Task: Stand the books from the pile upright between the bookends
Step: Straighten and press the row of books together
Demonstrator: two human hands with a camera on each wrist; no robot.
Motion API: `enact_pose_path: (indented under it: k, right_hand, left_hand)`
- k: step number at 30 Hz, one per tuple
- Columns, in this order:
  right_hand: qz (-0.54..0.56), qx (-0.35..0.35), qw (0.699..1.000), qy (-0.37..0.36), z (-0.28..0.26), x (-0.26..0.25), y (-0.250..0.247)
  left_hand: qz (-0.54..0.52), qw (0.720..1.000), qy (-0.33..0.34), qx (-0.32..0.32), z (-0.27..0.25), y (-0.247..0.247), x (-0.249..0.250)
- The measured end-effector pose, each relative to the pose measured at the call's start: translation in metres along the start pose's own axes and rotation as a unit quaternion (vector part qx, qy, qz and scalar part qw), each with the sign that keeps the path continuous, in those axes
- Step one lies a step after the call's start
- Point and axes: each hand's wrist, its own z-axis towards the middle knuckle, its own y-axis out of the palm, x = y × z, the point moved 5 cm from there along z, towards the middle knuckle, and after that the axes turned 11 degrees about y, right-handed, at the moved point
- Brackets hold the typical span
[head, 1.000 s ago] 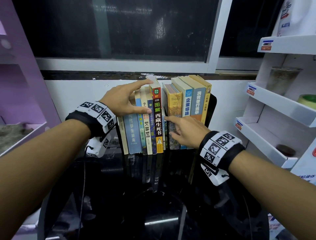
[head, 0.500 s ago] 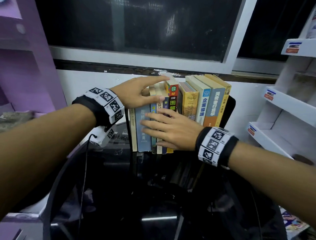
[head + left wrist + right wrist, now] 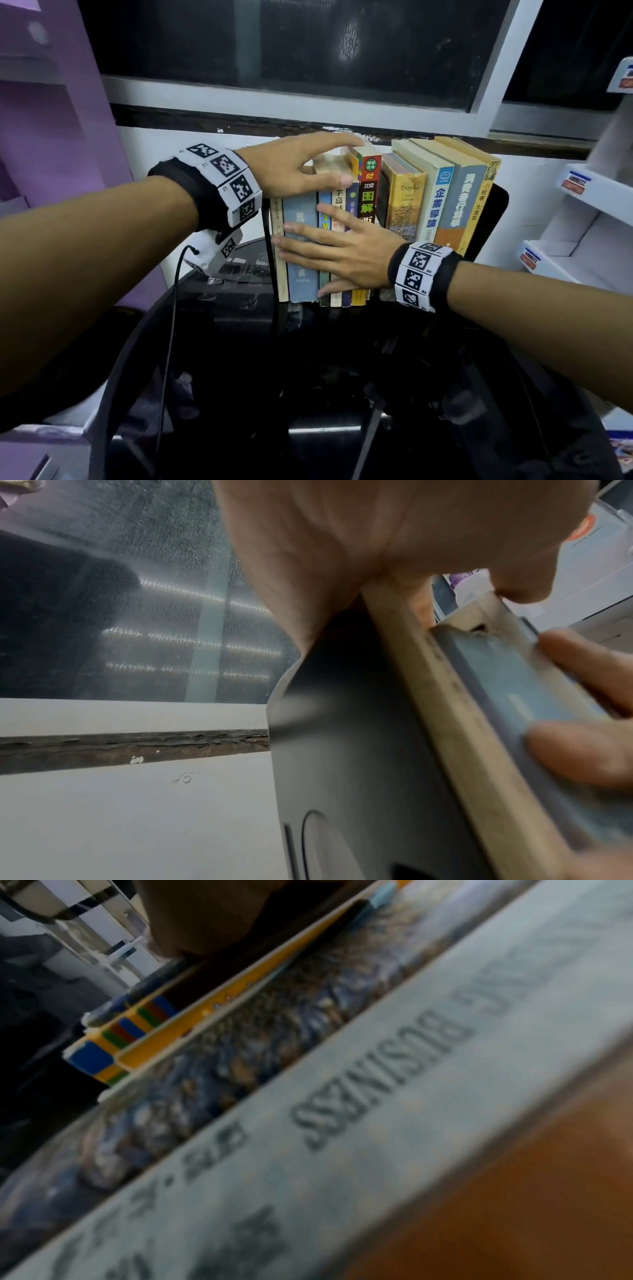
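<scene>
Several books [image 3: 442,205] stand upright in a row between a thin black left bookend [image 3: 269,260] and a black right bookend [image 3: 493,222]. My left hand [image 3: 301,164] holds the tops of the left-most books, fingers over their top edges and thumb against the spines. My right hand [image 3: 329,246] lies flat with spread fingers on the spines of those books, over a blue-grey book [image 3: 299,284]. In the left wrist view the left bookend [image 3: 359,750] stands beside the blue-grey book [image 3: 507,685]. The right wrist view shows blurred spines, one pale with "BUSINESS" [image 3: 377,1123].
The books stand on a glossy black table [image 3: 308,377] against a white wall under a dark window. White shelves [image 3: 582,212] rise at the right and a purple cabinet [image 3: 51,137] at the left. A black cable [image 3: 171,308] hangs from my left wrist.
My right hand has moved left from the middle spines and now lies flat across the left-most books. The left hand has stayed on the book tops.
</scene>
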Motion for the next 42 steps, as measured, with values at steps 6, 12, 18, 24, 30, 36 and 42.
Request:
enact_pose_path:
  k: [6, 12, 18, 24, 30, 36, 42]
  right_hand:
    - [0.004, 0.013, 1.000, 0.009, 0.000, -0.002, 0.007]
    - [0.004, 0.009, 1.000, 0.018, 0.002, -0.002, 0.011]
    - [0.006, 0.004, 1.000, 0.031, 0.004, -0.001, 0.011]
    - [-0.001, 0.000, 0.999, 0.039, 0.003, -0.003, 0.009]
    - [-0.009, 0.005, 0.998, 0.059, 0.003, -0.008, 0.011]
    - [-0.005, 0.008, 0.998, 0.065, 0.003, -0.009, 0.012]
    - [-0.005, 0.007, 0.998, 0.068, 0.002, -0.009, 0.014]
  left_hand:
    - [0.005, 1.000, 0.007, 0.008, 0.005, 0.002, -0.003]
    - [0.028, 0.999, 0.021, 0.008, 0.007, 0.003, -0.006]
    - [0.041, 0.999, 0.019, 0.000, 0.008, 0.003, -0.006]
    - [0.043, 0.999, 0.015, -0.002, 0.008, -0.001, -0.005]
    - [0.041, 0.999, 0.021, 0.001, 0.010, -0.001, -0.004]
    - [0.042, 0.999, 0.027, 0.005, 0.010, 0.000, -0.002]
    - [0.045, 0.998, 0.039, 0.004, 0.011, 0.002, 0.000]
